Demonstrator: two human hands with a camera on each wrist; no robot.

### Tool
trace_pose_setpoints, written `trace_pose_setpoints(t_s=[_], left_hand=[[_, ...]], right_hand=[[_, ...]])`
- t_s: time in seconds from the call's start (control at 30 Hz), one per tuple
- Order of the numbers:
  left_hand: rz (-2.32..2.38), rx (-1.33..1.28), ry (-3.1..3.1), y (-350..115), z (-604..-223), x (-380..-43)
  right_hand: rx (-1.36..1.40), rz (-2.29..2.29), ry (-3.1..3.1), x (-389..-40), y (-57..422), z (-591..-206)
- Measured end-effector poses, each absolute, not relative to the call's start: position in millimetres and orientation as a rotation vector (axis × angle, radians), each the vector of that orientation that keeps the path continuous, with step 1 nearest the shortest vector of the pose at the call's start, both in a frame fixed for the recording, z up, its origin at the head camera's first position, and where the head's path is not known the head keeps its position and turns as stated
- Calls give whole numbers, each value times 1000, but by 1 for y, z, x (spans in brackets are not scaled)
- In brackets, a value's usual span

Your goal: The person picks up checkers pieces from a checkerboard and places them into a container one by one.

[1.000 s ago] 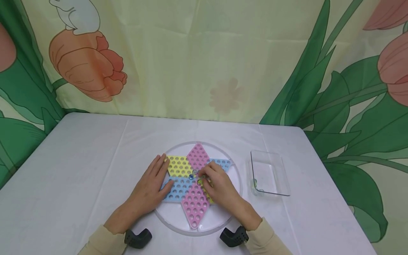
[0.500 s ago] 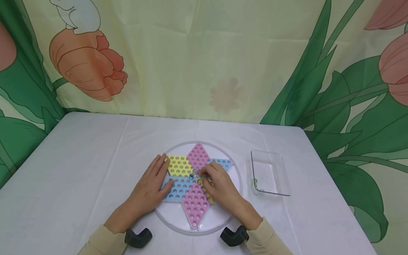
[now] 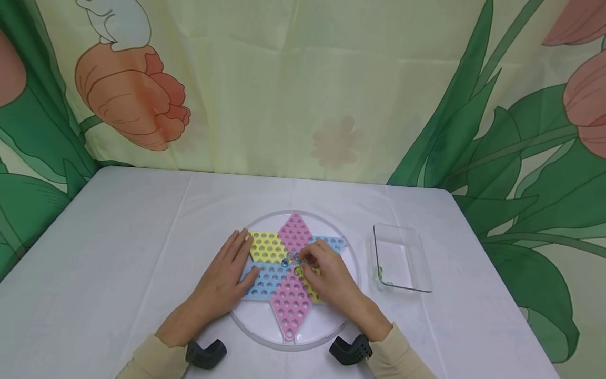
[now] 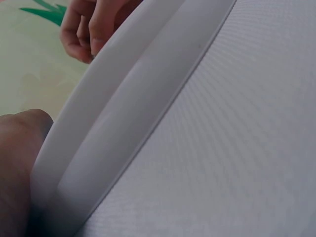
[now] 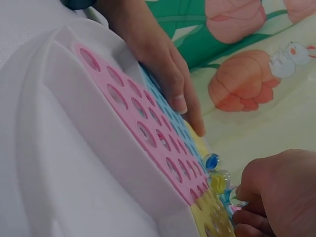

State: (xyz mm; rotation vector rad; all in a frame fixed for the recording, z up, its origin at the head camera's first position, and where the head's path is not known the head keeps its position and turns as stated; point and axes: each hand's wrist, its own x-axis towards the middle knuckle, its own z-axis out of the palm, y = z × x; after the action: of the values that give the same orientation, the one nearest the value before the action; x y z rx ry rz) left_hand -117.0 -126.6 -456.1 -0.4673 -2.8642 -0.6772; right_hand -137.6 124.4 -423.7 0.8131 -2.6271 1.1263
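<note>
A round Chinese checkers board (image 3: 290, 308) has a pink, yellow and blue star full of holes. My left hand (image 3: 220, 276) rests on its left side, fingers straight and thumb on the blue section. My right hand (image 3: 329, 273) is over the board's middle, thumb and fingertips pinching a clear marble (image 5: 236, 196) beside the seated ones. Several marbles cluster at the centre. Among them are a blue marble (image 5: 211, 161) and a yellow-swirled marble (image 5: 219, 181). The right hand hides part of the star's right side.
To the right of the board stands a clear plastic box (image 3: 402, 258) with a few marbles in its near left corner. A white cloth covers the table (image 3: 118, 252). Behind it hangs a printed curtain (image 3: 284, 105).
My right hand has shifted slightly right over the centre, and more of the marbles by its fingertips now shows. The left hand stays in place.
</note>
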Motion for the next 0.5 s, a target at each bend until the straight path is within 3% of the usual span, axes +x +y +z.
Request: trace_pose_setpoints(t_s=[0.5], left_hand=[[-684,-463,-2857,-126,-457,-118]], right_hand=[[811,1281,-2502,-140,131,-418]])
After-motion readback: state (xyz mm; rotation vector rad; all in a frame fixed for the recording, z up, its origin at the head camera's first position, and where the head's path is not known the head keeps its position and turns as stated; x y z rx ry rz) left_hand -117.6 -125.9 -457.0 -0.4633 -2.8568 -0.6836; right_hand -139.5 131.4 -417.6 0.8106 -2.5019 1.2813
